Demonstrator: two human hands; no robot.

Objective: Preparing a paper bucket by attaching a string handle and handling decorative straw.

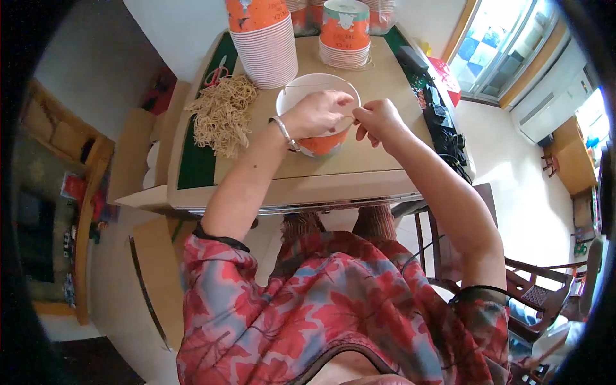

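A round paper bucket [321,147], white inside with an orange and grey-green printed outside, stands near the table's front edge. Over its opening reaches my left hand [319,113], a bracelet on the wrist, fingers curled at the right part of the rim. What they grip is hidden. My right hand [380,122] is just outside that rim, thumb and forefinger pinched on what looks like a thin string. The fingertips of both hands nearly meet. A thin string also arches across the bucket's far rim. Left of the bucket lies a tangled heap of beige strings [223,115].
Behind stand a tall stack of paper buckets [266,54] and a shorter stack [345,38]. Red-handled scissors [216,76] lie by the strings. Black power strips and cables [443,128] run along the table's right edge. A cardboard box [138,160] stands at the left.
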